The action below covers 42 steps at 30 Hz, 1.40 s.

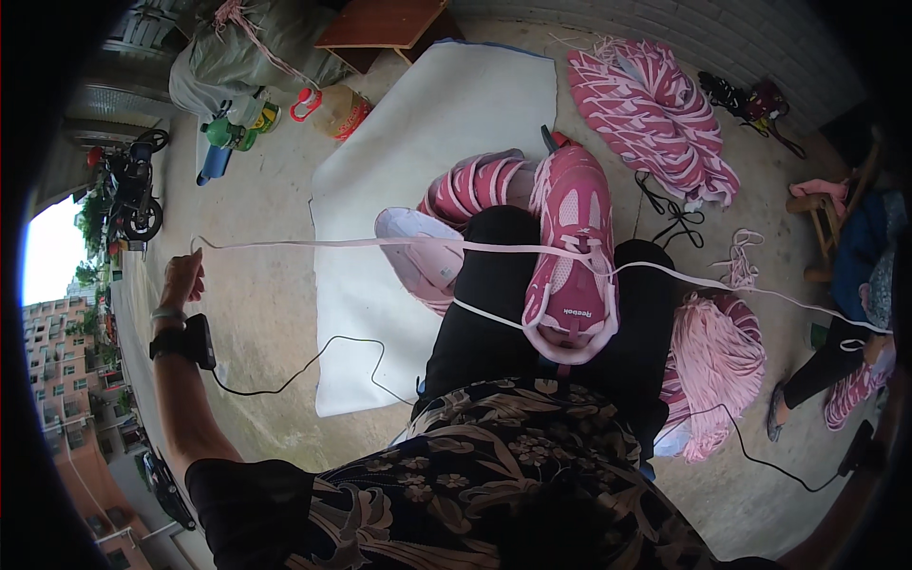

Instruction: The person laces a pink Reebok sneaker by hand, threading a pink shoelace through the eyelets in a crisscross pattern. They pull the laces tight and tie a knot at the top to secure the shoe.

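Across my lap lies a pink sneaker (575, 256), heel toward me, with a white elastic band stretched from its heel collar. A long pale pink shoelace (351, 243) passes through its upper eyelets and runs out taut to both sides. My left hand (183, 279), arm stretched far out, is closed on one end of it. The other end runs to the right rim, by my right hand (895, 388); its fingers are mostly lost in the dark edge, but the lace is pulled tight toward it. More pink shoe uppers (475, 185) curve beside my left thigh.
White sheeting (427, 104) covers the ground ahead. A pile of pink uppers (655, 123) lies at far right, a bundle of pink laces (717, 366) beside my right leg. Bottles (337, 112) stand far left. Another person (850, 285) sits at right. Black cables (285, 385) trail from both wrists.
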Motion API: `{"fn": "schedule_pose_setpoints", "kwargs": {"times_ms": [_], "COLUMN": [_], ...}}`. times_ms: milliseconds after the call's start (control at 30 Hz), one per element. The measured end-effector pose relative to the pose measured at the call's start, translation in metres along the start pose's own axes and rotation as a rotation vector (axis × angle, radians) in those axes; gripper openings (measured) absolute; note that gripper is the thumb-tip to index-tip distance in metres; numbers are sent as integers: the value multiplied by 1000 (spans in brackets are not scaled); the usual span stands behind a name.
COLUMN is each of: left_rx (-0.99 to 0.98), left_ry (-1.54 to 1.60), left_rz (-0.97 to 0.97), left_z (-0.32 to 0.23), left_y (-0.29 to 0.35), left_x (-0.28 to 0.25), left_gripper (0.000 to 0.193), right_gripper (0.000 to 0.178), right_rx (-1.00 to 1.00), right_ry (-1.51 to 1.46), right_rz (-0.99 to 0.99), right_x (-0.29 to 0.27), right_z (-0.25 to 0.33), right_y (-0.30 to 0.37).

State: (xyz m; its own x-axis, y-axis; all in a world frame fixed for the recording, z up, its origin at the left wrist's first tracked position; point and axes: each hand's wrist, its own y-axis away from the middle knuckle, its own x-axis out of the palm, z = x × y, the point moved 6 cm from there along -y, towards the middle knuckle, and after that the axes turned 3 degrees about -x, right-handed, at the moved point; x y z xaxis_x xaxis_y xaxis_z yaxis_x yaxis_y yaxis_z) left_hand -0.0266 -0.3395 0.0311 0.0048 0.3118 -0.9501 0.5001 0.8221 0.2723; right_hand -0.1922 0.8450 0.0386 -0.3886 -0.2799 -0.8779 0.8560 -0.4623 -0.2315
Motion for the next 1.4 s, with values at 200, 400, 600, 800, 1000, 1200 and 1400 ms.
{"fn": "schedule_pose_setpoints", "kwargs": {"times_ms": [200,400,600,800,1000,1200,1400], "left_rx": [353,228,287,269,242,176,291], "left_ry": [86,671,937,1170,1296,1329,1211], "left_rz": [852,1367,1238,1273,1242,1229,990], "left_z": [-184,-276,-319,-320,-309,-304,-296], "left_y": [179,272,263,262,267,266,267], "left_x": [214,302,309,309,305,311,315], "left_gripper": [65,11,12,16,16,14,10], "right_gripper": [13,7,14,15,11,10,10], "right_rx": [513,-125,38,182,157,1,-105], "right_ry": [-857,-1136,-1413,-1334,-1380,-1288,-1263], "right_rz": [1083,973,857,783,743,721,700], "right_x": [244,298,340,338,332,331,334], "right_z": [213,331,366,350,355,360,356], "right_y": [260,298,277,280,281,281,282]}}
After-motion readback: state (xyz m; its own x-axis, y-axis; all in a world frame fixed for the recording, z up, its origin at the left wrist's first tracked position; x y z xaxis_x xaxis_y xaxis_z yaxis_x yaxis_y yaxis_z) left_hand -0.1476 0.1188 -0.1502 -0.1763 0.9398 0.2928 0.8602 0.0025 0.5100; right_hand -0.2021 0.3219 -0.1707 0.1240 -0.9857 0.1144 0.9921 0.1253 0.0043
